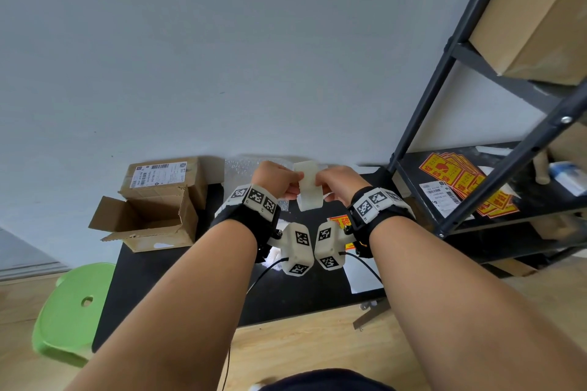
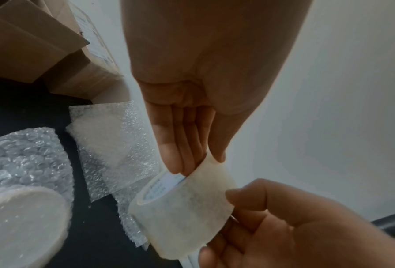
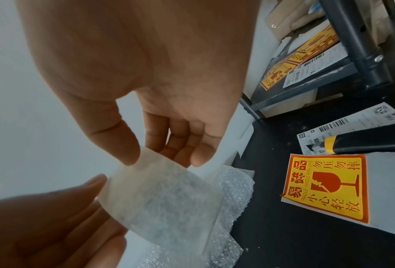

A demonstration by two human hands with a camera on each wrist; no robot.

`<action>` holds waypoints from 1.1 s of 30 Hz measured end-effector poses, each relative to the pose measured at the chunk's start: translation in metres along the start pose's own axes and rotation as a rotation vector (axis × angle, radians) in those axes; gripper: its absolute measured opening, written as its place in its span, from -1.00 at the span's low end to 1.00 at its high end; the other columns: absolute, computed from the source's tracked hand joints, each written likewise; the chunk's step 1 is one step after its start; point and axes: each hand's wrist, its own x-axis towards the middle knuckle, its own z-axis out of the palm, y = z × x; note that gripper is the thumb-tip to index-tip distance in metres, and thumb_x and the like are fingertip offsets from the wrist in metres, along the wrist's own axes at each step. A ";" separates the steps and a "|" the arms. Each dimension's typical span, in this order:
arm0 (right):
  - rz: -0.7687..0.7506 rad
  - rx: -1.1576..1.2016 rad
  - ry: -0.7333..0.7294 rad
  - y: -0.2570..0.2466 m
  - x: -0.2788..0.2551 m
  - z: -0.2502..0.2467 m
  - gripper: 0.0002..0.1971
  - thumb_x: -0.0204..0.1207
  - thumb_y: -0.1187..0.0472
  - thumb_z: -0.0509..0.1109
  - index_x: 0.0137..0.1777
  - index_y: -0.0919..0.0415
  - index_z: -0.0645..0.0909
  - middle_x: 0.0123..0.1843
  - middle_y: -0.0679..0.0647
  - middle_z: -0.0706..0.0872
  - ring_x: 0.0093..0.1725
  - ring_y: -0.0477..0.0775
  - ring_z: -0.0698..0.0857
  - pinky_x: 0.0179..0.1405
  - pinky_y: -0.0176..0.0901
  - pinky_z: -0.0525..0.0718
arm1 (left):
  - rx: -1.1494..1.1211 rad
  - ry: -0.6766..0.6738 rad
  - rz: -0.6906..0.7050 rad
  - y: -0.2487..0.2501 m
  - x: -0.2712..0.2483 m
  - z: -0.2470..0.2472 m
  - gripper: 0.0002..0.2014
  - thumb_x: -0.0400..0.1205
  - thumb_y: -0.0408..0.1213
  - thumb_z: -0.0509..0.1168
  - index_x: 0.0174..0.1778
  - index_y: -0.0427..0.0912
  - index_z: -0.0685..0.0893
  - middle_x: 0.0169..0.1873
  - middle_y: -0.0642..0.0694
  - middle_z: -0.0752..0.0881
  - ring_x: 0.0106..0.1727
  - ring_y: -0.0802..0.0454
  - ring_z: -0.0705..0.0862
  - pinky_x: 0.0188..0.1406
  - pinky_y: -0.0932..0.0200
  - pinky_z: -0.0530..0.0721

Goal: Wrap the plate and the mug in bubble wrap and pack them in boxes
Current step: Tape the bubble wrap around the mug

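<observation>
Both hands hold a roll of clear tape [image 1: 307, 188] up above the black table [image 1: 178, 276]. My left hand [image 1: 290, 191] has its fingers [image 2: 175, 159] inside the roll's core [image 2: 162, 186] and its thumb outside. My right hand [image 1: 321, 185] pinches the roll [image 3: 166, 192] from the other side between thumb and fingers [image 3: 203, 154]. A round white thing wrapped in bubble wrap [image 2: 19, 214] lies on the table at the left; whether it is the plate or the mug I cannot tell. Loose bubble wrap sheets [image 2: 114, 145] lie under the hands.
An open cardboard box [image 1: 149, 225] and a closed labelled one [image 1: 162, 178] stand at the table's left. A fragile sticker [image 3: 324, 186], a shipping label and a black-handled tool [image 3: 363, 143] lie at the right. A metal shelf [image 1: 470, 111] stands right, a green stool [image 1: 73, 308] left.
</observation>
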 end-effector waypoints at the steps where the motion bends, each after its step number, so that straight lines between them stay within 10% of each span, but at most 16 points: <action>1: 0.000 -0.003 -0.003 0.000 0.000 0.000 -0.92 0.50 0.38 0.33 -0.22 0.30 0.57 -0.12 0.28 0.63 -0.14 0.23 0.62 -0.35 -0.17 0.57 | -0.006 -0.005 -0.008 0.000 0.000 0.000 -0.75 0.59 -0.38 0.43 0.05 -0.54 0.70 -0.14 -0.38 0.77 -0.29 -0.12 0.73 -0.12 -0.02 0.81; 21: 0.016 0.065 0.017 0.003 0.007 0.001 -0.92 0.46 0.40 0.29 -0.23 0.27 0.57 0.07 0.32 0.63 0.20 0.41 0.68 -0.01 0.07 0.65 | -0.009 -0.045 0.031 -0.001 -0.007 0.001 -0.79 0.57 -0.46 0.44 0.07 -0.48 0.69 -0.30 -0.27 0.74 -0.38 -0.05 0.71 -0.34 0.22 0.79; 33: 0.014 0.198 -0.016 0.005 0.004 0.003 -0.90 0.54 0.38 0.30 -0.16 0.28 0.63 0.04 0.30 0.70 0.17 0.32 0.69 0.28 0.19 0.65 | -0.054 -0.023 0.036 0.000 -0.001 -0.003 -0.76 0.64 -0.33 0.37 0.12 -0.45 0.70 -0.09 -0.32 0.78 -0.18 -0.16 0.76 -0.01 -0.03 0.80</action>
